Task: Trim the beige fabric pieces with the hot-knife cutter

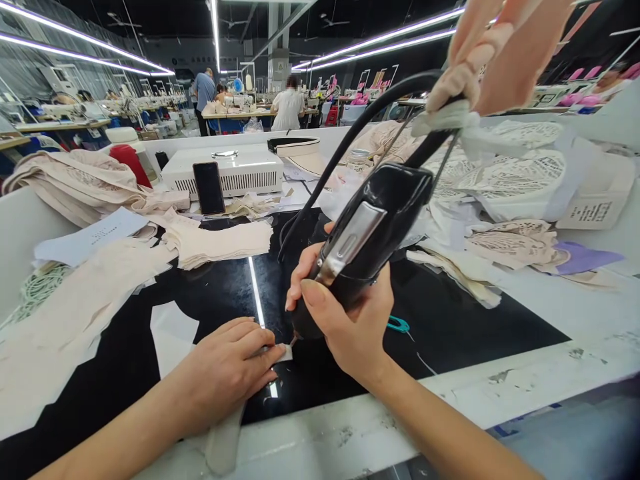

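Note:
My right hand is wrapped round a black hand-held tool with a thick black cable rising from it. The tool's tip touches a narrow pale fabric strip on the glossy black work surface. My left hand lies flat on that strip with its fingertips pressing the end just left of the tip. The strip runs back under my left hand toward the table's front edge.
Stacks of beige fabric pieces lie at left. A white machine box with a black phone leaning on it stands behind. White lace pieces pile at right. Small teal snips lie near my right wrist. People work at far benches.

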The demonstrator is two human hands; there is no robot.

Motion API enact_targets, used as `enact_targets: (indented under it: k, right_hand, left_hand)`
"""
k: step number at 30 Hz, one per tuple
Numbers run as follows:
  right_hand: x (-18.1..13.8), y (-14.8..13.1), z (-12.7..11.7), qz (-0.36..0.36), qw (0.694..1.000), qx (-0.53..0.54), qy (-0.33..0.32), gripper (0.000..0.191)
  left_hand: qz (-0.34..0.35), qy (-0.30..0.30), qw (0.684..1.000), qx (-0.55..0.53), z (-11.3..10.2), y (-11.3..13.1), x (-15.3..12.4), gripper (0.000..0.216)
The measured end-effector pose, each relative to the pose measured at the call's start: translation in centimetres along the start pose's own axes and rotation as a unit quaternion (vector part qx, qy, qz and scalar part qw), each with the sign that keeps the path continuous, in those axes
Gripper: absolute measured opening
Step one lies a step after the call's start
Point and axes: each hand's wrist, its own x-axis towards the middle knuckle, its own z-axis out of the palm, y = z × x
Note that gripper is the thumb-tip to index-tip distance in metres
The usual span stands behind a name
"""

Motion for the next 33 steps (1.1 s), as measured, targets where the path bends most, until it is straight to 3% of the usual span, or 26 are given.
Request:
enact_targets:
  k: [15, 25, 33]
  right_hand:
    - [0.33, -0.2, -0.03, 0.022, 0.999, 0.042, 0.015, 0.038]
    - [-0.28, -0.09, -0.04, 0.029, 0.999, 0.015, 0.022, 0.035]
    - [-0.49, -0.5, -0.16, 0.02, 0.998, 0.06, 0.018, 0.037]
  left_hand:
    - [-0.005, 0.003, 1.0, 0.0, 0.23, -0.16, -0.3, 0.026]
    - [-0.007, 0.018, 1.0, -0.006, 0.18, 0.03, -0.02, 0.024]
    - [-0.007, -0.013, 1.0, -0.007, 0.01, -0.01, 0.01, 0.026]
